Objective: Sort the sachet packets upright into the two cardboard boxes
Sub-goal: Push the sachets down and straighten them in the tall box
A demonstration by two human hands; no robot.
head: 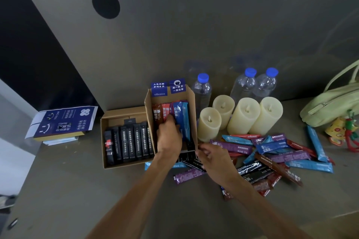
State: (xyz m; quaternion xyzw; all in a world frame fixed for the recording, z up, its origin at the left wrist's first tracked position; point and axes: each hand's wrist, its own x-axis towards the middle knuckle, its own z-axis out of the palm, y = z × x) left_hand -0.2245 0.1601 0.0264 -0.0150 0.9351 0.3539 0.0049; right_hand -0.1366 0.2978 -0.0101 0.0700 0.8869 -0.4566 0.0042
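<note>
Two cardboard boxes stand side by side. The left box (105,141) holds a row of upright black sachets (128,144). The taller right box (191,103) holds red, purple and blue sachets (182,116) standing on end. My left hand (169,137) is inside the right box, its fingers curled around the coloured sachets. My right hand (213,159) rests at the box's front right corner, fingers curled on the cardboard edge and over a black sachet (191,161); which one it holds I cannot tell. A loose pile of coloured sachets (272,153) lies to the right.
Three cream pillar candles (242,115) and three water bottles (243,85) stand behind the pile. A green bag (330,103) with a charm lies at far right. A blue printed box lid (64,120) sits at left. A grey wall rises behind.
</note>
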